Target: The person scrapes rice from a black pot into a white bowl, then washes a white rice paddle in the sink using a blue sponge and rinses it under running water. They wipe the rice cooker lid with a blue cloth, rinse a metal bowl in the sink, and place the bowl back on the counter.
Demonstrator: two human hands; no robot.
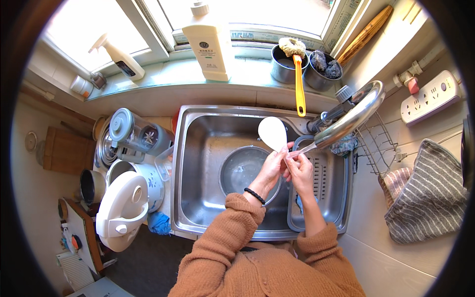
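A white rice paddle is held over the sink, its broad head pointing up and away from me. My left hand grips it near the neck. At the handle end, my right hand pinches with thumb and fingers; the handle is largely hidden by both hands. Water runs from the chrome faucet onto the handle and fingers. Beneath my left hand, a round metal basin holding cloudy water stands in the stainless steel sink.
A grey-rimmed drain basket sits at the sink's right. Left of it stand a rice cooker with its white lid raised and a blender jug. Bottles, including a large pump bottle, and a yellow-handled brush line the sill.
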